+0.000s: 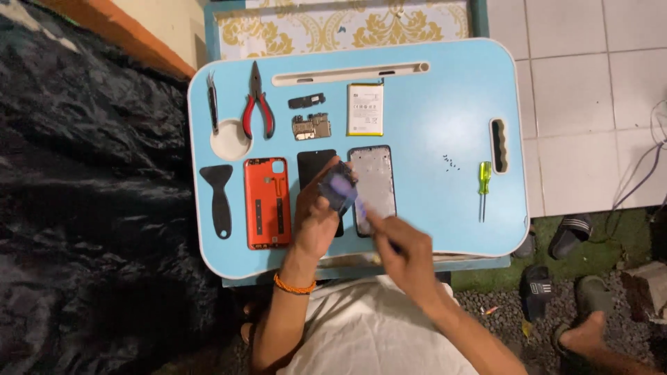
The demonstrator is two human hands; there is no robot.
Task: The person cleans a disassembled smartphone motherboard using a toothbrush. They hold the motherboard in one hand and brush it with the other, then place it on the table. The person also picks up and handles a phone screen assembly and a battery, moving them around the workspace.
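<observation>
Lying along the left edge of the blue tray (445, 118) are a pair of tweezers (212, 103) and a black scraper (219, 198), with red-handled pliers (258, 104) just beside them. Next comes the orange back cover (267, 203), flat and well clear of the hands. Above it sit a small black part (306, 102), a circuit board (311, 127) and a battery (365, 110), all apart from one another.

At the middle, the left hand (316, 222) grips a small dark piece (338, 189) between thumb and fingers, lifted just above the black screen (314, 170) and beside the grey phone frame (373, 187). The right hand (406, 253) is closed around a thin tool, blurred, whose tip meets that piece.

From here, I judge the main risk is a slip: a push too hard with the tool could jab the left fingers or crack the piece. If it drops, it could land on the screen below and scratch it.

Further right, tiny screws (451, 163) lie loose on the tray; a sweep of the right forearm could scatter them onto the floor. The yellow screwdriver (484, 180) lies near the edge and could roll off.
</observation>
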